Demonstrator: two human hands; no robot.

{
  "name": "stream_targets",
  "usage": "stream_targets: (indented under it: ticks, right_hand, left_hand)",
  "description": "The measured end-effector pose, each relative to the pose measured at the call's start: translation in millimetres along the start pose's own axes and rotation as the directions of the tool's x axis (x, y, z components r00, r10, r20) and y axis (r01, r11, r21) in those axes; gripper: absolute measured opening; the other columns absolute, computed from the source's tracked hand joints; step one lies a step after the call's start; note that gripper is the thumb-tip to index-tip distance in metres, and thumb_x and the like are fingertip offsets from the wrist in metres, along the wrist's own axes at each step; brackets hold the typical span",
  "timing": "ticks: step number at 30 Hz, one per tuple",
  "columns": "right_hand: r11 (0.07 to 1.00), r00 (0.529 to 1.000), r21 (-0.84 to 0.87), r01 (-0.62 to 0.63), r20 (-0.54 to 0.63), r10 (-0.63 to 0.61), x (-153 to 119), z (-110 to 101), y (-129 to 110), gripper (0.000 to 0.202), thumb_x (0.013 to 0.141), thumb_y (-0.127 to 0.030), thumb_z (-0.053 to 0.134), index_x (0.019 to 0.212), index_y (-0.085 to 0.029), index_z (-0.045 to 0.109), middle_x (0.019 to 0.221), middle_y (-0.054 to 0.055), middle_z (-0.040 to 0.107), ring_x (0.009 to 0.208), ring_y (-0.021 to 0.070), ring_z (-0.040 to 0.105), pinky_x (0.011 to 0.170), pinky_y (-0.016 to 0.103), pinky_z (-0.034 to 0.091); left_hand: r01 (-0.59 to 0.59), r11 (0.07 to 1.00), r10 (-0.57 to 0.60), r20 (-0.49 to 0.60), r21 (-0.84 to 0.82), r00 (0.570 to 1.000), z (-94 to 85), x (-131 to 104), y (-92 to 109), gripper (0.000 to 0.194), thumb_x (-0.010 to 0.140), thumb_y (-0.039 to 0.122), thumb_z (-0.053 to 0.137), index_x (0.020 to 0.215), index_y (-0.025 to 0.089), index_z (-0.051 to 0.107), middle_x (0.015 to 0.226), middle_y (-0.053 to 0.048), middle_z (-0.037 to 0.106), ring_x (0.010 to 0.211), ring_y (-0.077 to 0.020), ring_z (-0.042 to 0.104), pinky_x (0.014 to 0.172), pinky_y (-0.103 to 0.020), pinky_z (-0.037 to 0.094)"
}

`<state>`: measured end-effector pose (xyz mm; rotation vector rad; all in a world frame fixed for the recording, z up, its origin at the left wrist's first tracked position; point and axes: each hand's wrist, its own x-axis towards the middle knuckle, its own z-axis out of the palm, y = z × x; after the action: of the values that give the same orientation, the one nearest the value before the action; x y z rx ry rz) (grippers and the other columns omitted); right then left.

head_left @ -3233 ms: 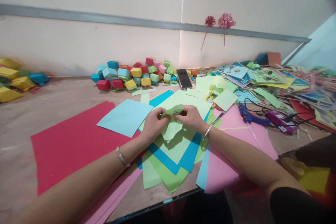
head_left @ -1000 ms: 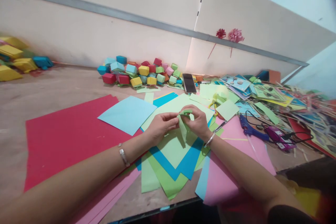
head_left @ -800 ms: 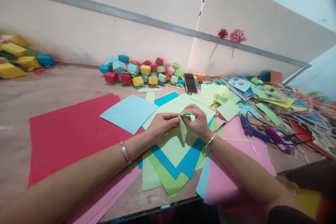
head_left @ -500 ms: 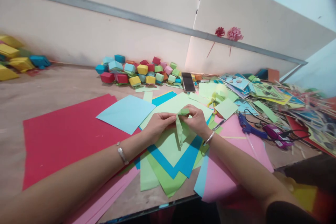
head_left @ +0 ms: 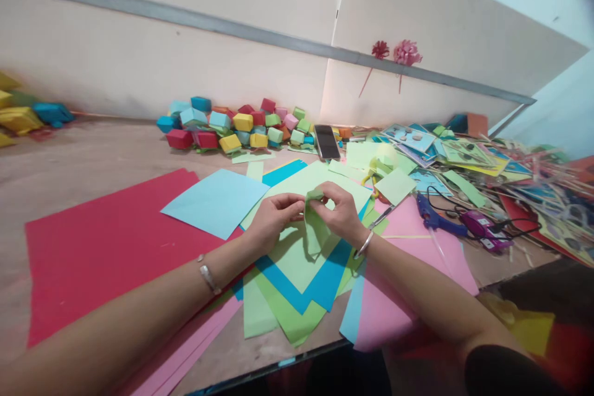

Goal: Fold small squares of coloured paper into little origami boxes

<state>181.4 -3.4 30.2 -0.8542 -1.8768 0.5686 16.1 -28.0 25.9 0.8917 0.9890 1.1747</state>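
A small folded piece of light green paper (head_left: 315, 235) is held upright over the stack of sheets. My right hand (head_left: 341, 213) pinches it near its top, thumb in front. At its left edge, the closed fingertips of my left hand (head_left: 273, 223) meet the paper, though their exact grip is partly hidden. Beneath both hands lies a pale green sheet (head_left: 290, 260), with blue sheets (head_left: 304, 303) and brighter green sheets (head_left: 301, 328) fanned out under it. A light blue sheet (head_left: 213, 201) lies left of my left hand, partly over a large red sheet (head_left: 102, 247).
Several coloured paper boxes (head_left: 241, 122) and a phone (head_left: 327, 142) line the wall. To the right are yellow-handled scissors (head_left: 370, 180), pink sheets (head_left: 408, 247), a blue glue gun (head_left: 439, 219) with a cord, and heaped cards (head_left: 468, 158). The table's front edge (head_left: 297, 356) is close.
The folded green paper has turned so that more of its broad face shows. My left fingers have shifted slightly down along its edge. The whole view has moved a little.
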Motion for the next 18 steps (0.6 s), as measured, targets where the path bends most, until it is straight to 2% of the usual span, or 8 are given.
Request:
stream_targets:
  ticks: [3,5,10,13,18]
  right_hand:
    - [0.997,0.999,0.068,-0.032,0.006,0.032,0.4,1.3,2.5,0.011,0.082,-0.025,0.062,0.074,-0.020,0.068,0.077,0.003,0.065,0.070,0.0141,0.056,0.065,0.028,0.047]
    - [0.992,0.995,0.089,-0.094,-0.003,0.095,0.6,2.2,3.4,0.008,0.079,-0.026,0.065,0.077,-0.020,0.069,0.075,0.002,0.065,0.067,0.0135,0.056,0.064,0.028,0.046]
    - [0.959,0.972,0.161,-0.232,0.014,0.233,1.7,3.7,4.1,0.013,0.072,-0.030,0.068,0.074,-0.019,0.061,0.068,-0.002,0.060,0.062,0.0110,0.052,0.059,0.025,0.044]
    - [0.955,0.966,0.148,-0.258,0.056,0.252,2.1,3.9,6.1,0.016,0.071,-0.031,0.068,0.069,-0.019,0.058,0.066,-0.002,0.059,0.060,0.0100,0.050,0.058,0.024,0.043]
    - [0.967,0.968,0.079,-0.242,0.079,0.236,-0.4,6.8,9.2,0.014,0.073,-0.030,0.065,0.069,-0.018,0.060,0.066,-0.002,0.061,0.061,0.0102,0.051,0.058,0.024,0.042]
  left_hand:
    - [-0.075,0.994,0.078,-0.035,0.077,0.996,-2.4,0.9,-0.4,0.044,0.051,0.046,0.089,0.078,0.015,0.075,0.068,-0.003,0.071,0.063,-0.0143,0.061,0.061,-0.026,0.048]
    - [-0.140,0.979,0.149,-0.052,0.148,0.988,-3.6,1.9,-0.4,0.039,0.053,0.045,0.087,0.075,0.015,0.075,0.068,-0.002,0.070,0.063,-0.0138,0.059,0.060,-0.026,0.046]
    - [-0.234,0.941,0.246,-0.020,0.247,0.969,-4.6,3.2,-0.5,0.032,0.060,0.044,0.082,0.073,0.017,0.072,0.073,-0.002,0.071,0.067,-0.0148,0.060,0.066,-0.027,0.047]
    - [-0.252,0.917,0.266,-0.002,0.310,0.964,-5.9,3.4,-0.4,0.031,0.066,0.047,0.077,0.073,0.017,0.070,0.069,-0.001,0.068,0.063,-0.0139,0.058,0.061,-0.026,0.047]
    - [-0.346,0.817,0.354,0.072,0.461,0.933,-7.4,4.2,-1.6,0.020,0.066,0.036,0.070,0.071,0.017,0.067,0.070,-0.002,0.069,0.065,-0.0164,0.062,0.060,-0.027,0.050]
